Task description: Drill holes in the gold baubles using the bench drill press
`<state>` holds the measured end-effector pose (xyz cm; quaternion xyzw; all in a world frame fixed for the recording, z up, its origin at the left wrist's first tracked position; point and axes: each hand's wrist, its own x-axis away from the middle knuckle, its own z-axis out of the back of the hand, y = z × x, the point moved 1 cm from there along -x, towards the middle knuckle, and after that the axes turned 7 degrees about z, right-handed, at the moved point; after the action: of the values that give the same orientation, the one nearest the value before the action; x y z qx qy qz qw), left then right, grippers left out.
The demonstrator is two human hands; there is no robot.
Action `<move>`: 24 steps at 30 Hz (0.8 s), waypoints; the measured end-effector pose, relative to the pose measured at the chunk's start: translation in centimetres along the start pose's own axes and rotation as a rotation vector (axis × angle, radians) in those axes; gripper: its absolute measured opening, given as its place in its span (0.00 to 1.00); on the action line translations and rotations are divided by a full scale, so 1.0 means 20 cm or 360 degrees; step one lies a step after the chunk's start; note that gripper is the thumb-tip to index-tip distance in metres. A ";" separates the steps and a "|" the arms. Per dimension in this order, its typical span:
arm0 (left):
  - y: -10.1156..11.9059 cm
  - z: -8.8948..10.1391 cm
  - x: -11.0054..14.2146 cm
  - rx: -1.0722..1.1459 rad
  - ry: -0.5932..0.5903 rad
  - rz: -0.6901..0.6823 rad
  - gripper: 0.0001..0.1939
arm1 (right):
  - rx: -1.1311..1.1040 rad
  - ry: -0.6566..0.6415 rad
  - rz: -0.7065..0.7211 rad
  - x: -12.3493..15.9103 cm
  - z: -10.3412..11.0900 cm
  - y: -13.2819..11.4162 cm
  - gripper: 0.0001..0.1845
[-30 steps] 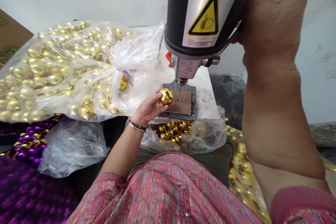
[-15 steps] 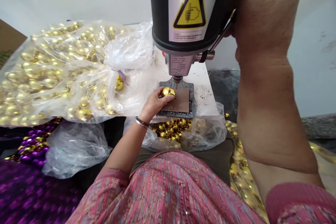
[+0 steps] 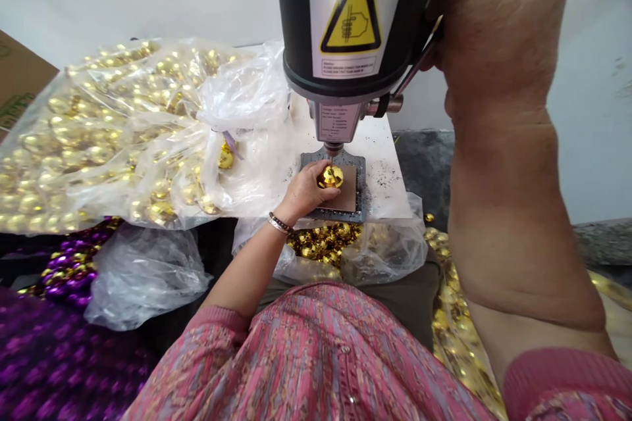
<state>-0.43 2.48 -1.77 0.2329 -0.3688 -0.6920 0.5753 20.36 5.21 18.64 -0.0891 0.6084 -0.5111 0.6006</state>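
My left hand (image 3: 303, 192) pinches a faceted gold ball (image 3: 330, 176) and holds it on the brown plate (image 3: 349, 196) of a small bench drill, right under the thin bit. The drill's black head (image 3: 345, 20) with a yellow warning label fills the top centre. My right hand (image 3: 498, 26) is raised beside the head, fingers closed round the drill's metal lever (image 3: 417, 69). The lever's grip end is hidden behind my hand.
A big clear bag of gold balls (image 3: 113, 138) lies left of the drill. A smaller bag of gold balls (image 3: 326, 247) sits in my lap under the plate. Purple beads (image 3: 64, 270) and a crumpled clear bag (image 3: 143, 273) lie lower left. A cardboard box (image 3: 20, 89) stands far left.
My left hand has moved the gold ball rightward from the plate's edge to directly beneath the bit. The drill head appears lower and closer. My right hand has stayed on the lever.
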 end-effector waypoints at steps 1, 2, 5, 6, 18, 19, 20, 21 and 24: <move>-0.01 0.00 0.00 0.0032 -0.0014 0.0006 0.36 | 0.0040 0.0022 -0.0019 0.00 0.00 -0.01 0.29; -0.02 -0.01 -0.01 0.0063 -0.0024 0.0012 0.36 | 0.0077 0.0043 -0.0026 0.01 0.00 -0.02 0.29; -0.03 -0.01 -0.01 0.0134 -0.0036 0.0025 0.36 | 0.0174 0.0106 0.0121 0.09 0.02 -0.07 0.29; -0.03 -0.01 -0.01 0.0151 -0.0039 0.0027 0.36 | 0.0193 0.0116 0.0226 0.13 0.03 -0.07 0.27; -0.06 -0.04 -0.02 0.0217 -0.0025 -0.0029 0.33 | 0.0536 0.0410 0.1186 0.64 0.06 0.17 0.10; -0.06 -0.04 -0.02 0.0212 -0.0021 -0.0034 0.33 | 0.0563 0.0433 0.1192 0.65 0.06 0.18 0.10; -0.06 -0.03 -0.01 0.0209 -0.0019 -0.0037 0.33 | 0.0569 0.0448 0.1174 0.66 0.05 0.19 0.09; -0.06 -0.03 -0.01 0.0206 -0.0018 -0.0038 0.32 | 0.0564 0.0459 0.1142 0.67 0.04 0.20 0.09; -0.06 -0.03 -0.01 0.0200 -0.0021 -0.0048 0.29 | 0.0520 0.0505 0.1033 0.70 0.02 0.24 0.09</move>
<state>-0.59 2.52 -3.08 0.2695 -0.4117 -0.6775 0.5467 19.47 -2.97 6.38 0.2847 0.6008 -0.3921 0.6359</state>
